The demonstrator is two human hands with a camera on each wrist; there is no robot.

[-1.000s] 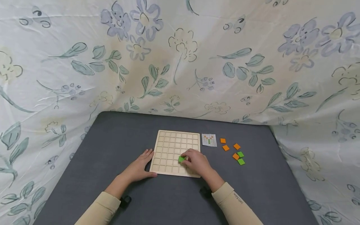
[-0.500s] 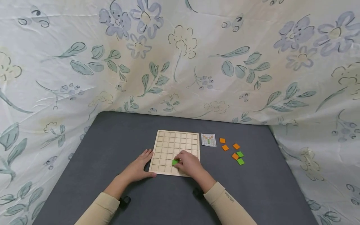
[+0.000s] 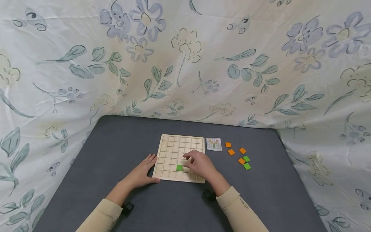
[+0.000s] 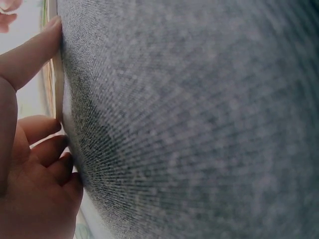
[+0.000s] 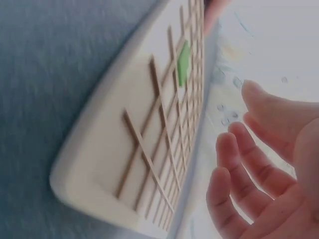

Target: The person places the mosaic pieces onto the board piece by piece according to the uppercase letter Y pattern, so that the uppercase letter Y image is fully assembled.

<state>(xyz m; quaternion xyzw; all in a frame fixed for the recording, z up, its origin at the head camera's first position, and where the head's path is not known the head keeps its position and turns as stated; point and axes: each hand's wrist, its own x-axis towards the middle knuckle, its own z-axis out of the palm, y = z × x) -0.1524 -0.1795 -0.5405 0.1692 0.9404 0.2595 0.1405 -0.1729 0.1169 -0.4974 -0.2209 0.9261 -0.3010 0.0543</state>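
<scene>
Green square tile (image 3: pixel 179 168) on the pale wooden grid board (image 3: pixel 175 154), at six o'clock from its centre. Just beside the tile, at three o'clock: empty right hand (image 3: pixel 201 165), thumb and fingers parted. Between the board's eight and nine o'clock: left hand (image 3: pixel 141 172), fingers spread against the edge. Looks like one placement done; probably calls next for reaching toward loose orange and green square tiles (image 3: pixel 242 160), at three o'clock.

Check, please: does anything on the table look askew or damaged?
Nothing looks damaged. Only the loose orange tiles and green tiles, right of the printed card, look untidy, lying at mixed angles, unlike the straight-lined board.
</scene>
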